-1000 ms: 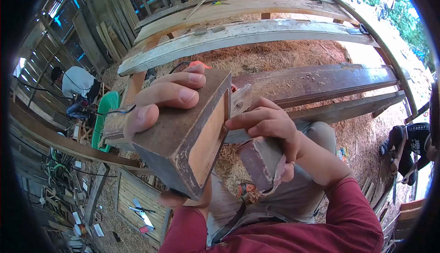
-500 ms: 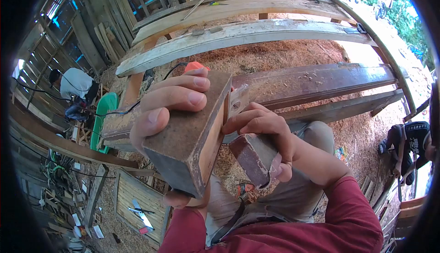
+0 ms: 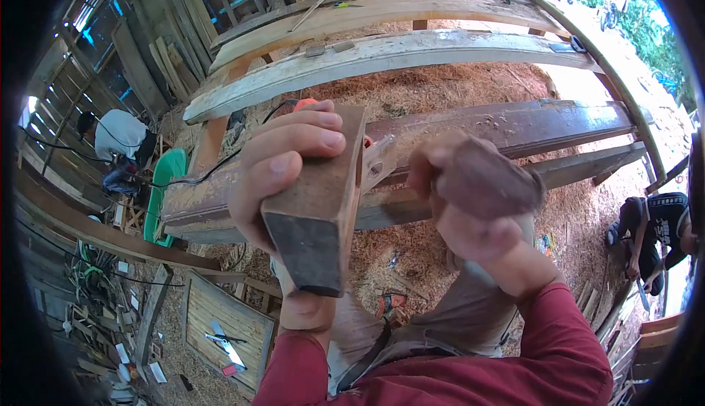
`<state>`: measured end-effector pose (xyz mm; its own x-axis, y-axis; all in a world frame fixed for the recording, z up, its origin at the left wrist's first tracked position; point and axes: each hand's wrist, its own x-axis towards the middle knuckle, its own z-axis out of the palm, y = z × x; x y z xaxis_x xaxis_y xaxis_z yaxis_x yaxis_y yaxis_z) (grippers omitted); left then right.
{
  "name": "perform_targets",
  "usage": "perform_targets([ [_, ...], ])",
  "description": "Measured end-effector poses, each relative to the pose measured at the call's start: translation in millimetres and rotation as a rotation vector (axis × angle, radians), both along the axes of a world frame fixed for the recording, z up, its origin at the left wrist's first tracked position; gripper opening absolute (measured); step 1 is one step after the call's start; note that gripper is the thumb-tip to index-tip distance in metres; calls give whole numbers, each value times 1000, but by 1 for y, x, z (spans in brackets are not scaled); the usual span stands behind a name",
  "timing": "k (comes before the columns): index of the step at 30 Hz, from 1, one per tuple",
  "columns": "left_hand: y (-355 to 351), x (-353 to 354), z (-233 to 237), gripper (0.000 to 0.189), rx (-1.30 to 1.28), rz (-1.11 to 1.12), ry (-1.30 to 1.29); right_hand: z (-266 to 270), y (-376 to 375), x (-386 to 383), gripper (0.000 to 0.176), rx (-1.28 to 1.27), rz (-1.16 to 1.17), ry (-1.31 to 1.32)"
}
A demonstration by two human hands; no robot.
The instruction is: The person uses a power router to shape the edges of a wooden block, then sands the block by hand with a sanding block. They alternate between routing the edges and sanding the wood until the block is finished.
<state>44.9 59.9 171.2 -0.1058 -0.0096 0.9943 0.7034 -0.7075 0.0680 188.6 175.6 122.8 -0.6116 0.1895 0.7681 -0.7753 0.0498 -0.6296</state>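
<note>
My left hand (image 3: 283,160) grips a wooden plane block (image 3: 316,204) held up close to the camera, end face toward me, fingers wrapped over its top. A metal blade piece (image 3: 376,160) sticks out of its right side. My right hand (image 3: 459,211) is raised to the right of the block and holds a small reddish-brown wooden piece (image 3: 486,180), blurred by motion. Both sleeves are dark red.
Long dark planks (image 3: 507,128) and pale curved boards (image 3: 382,55) lie across in front over sawdust-covered ground. A person in a white shirt (image 3: 121,138) crouches far left by a green object (image 3: 163,185). Another person in black (image 3: 657,230) sits at right. Tools lie on a panel (image 3: 220,329) below.
My right hand has swung the small wooden piece up from below the block to level with its blade. My left hand has turned the block so its end faces me.
</note>
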Motion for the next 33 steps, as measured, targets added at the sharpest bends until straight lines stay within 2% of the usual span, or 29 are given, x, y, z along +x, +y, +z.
perform_targets([
  [3, 6, -15, -3, 91, 69, -144, 64, -2, 7, -8, 80, -51, -176, -37],
  [6, 3, -20, -10, 108, 49, -164, 20, 6, 19, -8, 78, 145, -282, -70],
  [10, 4, -13, -2, 110, 90, -173, 19, 7, 36, -13, 75, 436, -293, 19],
  [12, 4, -9, -1, 113, 100, -171, -20, 11, 26, -11, 83, 314, -295, -58],
  [14, 2, -7, -6, 116, 82, -160, -89, 11, 22, -12, 80, 254, -279, -75],
  [16, 1, 2, -4, 118, 66, -157, -157, 5, 23, -14, 66, 256, -249, -38],
  [21, -10, 0, -7, 135, -52, -338, -102, 7, 28, -14, 58, 307, -219, -45],
  [25, -8, -3, -6, 133, -64, -341, -93, 6, 26, -17, 52, 279, -196, -52],
  [28, -7, -10, -9, 131, -72, -338, -84, 11, 38, -21, 51, 435, -202, 8],
  [33, -5, -12, -11, 130, -93, -361, -115, 13, 37, -22, 47, 384, -164, -28],
])
